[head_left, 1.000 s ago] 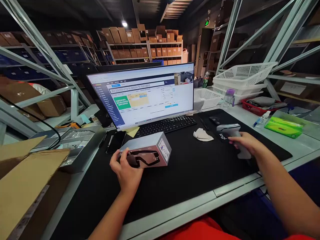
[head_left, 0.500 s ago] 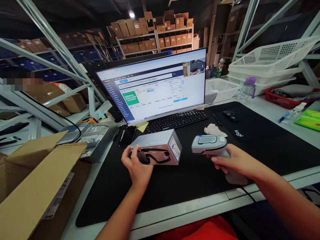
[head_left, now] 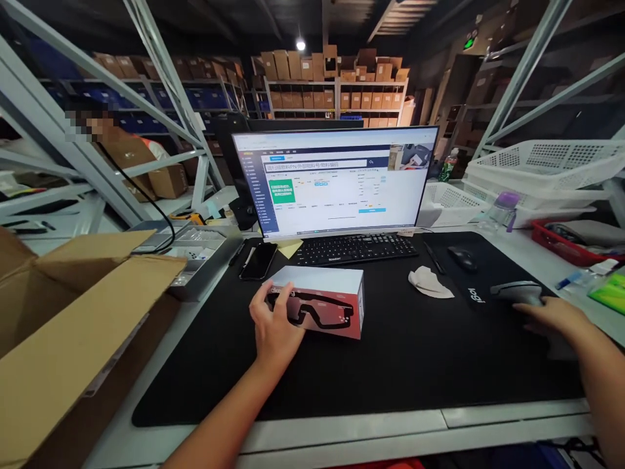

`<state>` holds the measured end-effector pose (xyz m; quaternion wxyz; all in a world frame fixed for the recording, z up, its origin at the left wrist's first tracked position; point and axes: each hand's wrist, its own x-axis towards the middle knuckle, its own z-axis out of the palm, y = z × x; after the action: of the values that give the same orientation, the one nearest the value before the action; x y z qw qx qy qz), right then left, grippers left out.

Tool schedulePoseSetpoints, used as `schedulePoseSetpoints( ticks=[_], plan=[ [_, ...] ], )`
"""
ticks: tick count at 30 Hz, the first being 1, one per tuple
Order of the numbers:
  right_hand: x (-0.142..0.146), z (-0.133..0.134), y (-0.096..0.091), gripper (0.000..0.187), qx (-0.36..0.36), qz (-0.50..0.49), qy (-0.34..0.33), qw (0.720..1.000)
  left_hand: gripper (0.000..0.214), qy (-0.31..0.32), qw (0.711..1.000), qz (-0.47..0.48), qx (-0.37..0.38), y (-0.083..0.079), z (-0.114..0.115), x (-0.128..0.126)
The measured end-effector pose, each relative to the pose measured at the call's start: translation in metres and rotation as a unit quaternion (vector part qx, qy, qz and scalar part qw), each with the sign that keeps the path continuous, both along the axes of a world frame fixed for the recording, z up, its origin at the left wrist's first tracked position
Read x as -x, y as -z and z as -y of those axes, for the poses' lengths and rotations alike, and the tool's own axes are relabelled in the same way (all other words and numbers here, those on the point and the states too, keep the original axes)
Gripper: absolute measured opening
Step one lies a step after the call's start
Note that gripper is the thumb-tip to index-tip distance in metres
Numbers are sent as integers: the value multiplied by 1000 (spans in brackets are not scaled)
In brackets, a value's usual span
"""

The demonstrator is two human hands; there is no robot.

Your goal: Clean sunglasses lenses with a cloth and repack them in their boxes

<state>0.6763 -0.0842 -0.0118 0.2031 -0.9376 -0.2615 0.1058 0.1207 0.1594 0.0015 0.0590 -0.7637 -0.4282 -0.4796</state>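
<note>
My left hand [head_left: 276, 326] grips the left end of a box [head_left: 332, 316] with sunglasses pictured on its front. The box is pale on top and reddish along the front, and stands over the black desk mat [head_left: 390, 365] before the keyboard [head_left: 356, 249]. Far to the right, my right hand [head_left: 556, 316] is closed around a grey barcode scanner [head_left: 516, 290], which is smeared by motion. Its head points left, near the mat's "logi" print. Between the hands lies a crumpled white tissue [head_left: 430, 283].
A lit monitor [head_left: 336, 189] stands behind the keyboard. An open cardboard carton [head_left: 92, 326] occupies the left side. A phone [head_left: 258, 261] and a mouse [head_left: 462, 258] rest on the mat. White baskets [head_left: 541, 169] are stacked at right. A person [head_left: 124, 143] is beyond the frame at left.
My right hand has carried the scanner away from the box to the right. The box has turned so its front faces me more and its labelled end shows less. The view has shifted.
</note>
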Motion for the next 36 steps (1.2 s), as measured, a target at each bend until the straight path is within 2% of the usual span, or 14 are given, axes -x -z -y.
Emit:
schedulePoseSetpoints(
  ticks=[2, 4, 6, 8, 10, 12, 13, 16, 18, 23, 27, 31, 36],
  plan=[
    [-1, 2, 6, 29, 42, -79, 29, 996, 62, -3, 1000, -3, 2, 1, 0, 0],
    [1, 3, 6, 43, 86, -89, 60, 990, 62, -6, 1000, -7, 1, 2, -1, 1],
    [7, -1, 0, 66, 107, 22, 95, 989, 62, -8, 1000, -12, -2, 2, -3, 1],
    [14, -15, -9, 77, 92, 174, 94, 976, 63, -8, 1000, -18, 1, 4, -5, 1],
    [21, -39, -15, 75, 40, 270, 16, 962, 64, -6, 1000, -24, 9, 5, -6, 1],
    [24, -71, -15, 71, -6, 289, -74, 954, 65, -3, 999, -28, 19, 6, -5, 2],
    [24, -88, -12, 68, -19, 288, -93, 953, 66, -1, 999, -29, 22, 6, -5, 2],
    [17, -131, 6, 63, -41, 287, -91, 953, 66, 2, 999, -33, 25, 7, -4, 2],
    [11, -147, 21, 62, -48, 282, -80, 955, 66, 1, 999, -39, 30, 8, -4, 2],
    [-8, -154, 53, 68, -57, 251, -47, 965, 62, -6, 998, -52, 38, 10, -6, 3],
    [-29, -160, 70, 71, -78, 252, -67, 962, 59, -7, 998, -58, 26, 10, -6, 2],
    [-38, -172, 73, 61, -73, 266, -105, 956, 58, -1, 997, -74, 6, 11, -6, 1],
    [-35, -173, 69, 56, -56, 275, -107, 954, 59, 7, 997, -83, -9, 14, -6, 1]
  ],
)
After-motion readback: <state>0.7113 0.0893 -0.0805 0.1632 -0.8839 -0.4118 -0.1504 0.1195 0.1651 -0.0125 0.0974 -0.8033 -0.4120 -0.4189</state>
